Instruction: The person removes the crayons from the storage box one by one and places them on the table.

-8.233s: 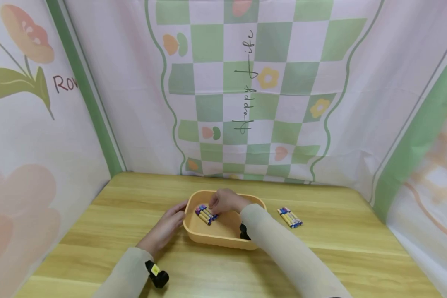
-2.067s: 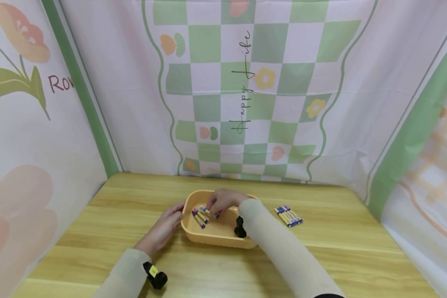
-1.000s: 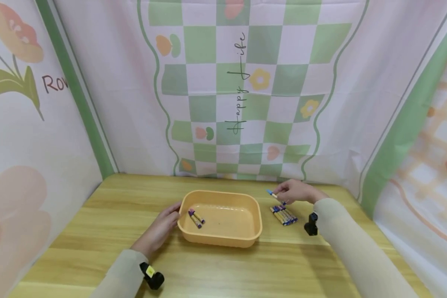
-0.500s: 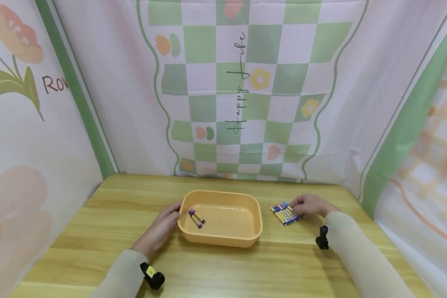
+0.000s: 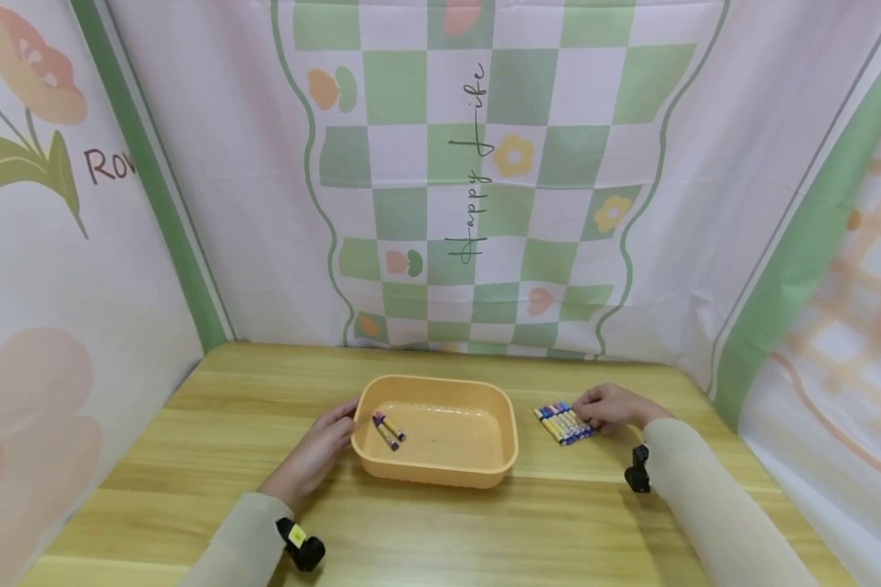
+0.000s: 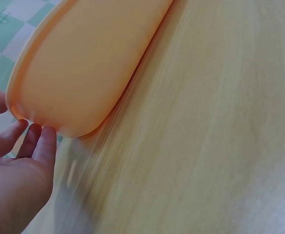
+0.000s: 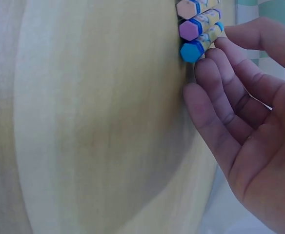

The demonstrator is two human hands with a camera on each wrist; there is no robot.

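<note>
My left hand (image 5: 316, 452) rests against the left end of a light-orange plastic basket (image 5: 440, 474). In the left wrist view its fingertips (image 6: 47, 134) touch the outer wall under the rim. Two crayons (image 5: 389, 430) with purple ends lie side by side in the basket's left part. To the right of the basket, several crayons (image 5: 562, 422) in yellow wrappers lie in a row on the table. At the right end of this row my right hand (image 5: 615, 406) pinches a blue crayon (image 7: 192, 50), which lies alongside a purple one (image 7: 189, 30).
The basket and the crayon row stand on a wood-grain table (image 5: 440, 538), a strip of bare table between them. A printed curtain (image 5: 470, 204) hangs behind the table's back edge, with more cloth at both sides. A black wrist camera (image 5: 301, 545) sits on each sleeve.
My right hand has carried crayons from the basket to the row, most recently the blue one, now lowered at its right end. Fewer crayons lie in the basket. My left hand has stayed there.
</note>
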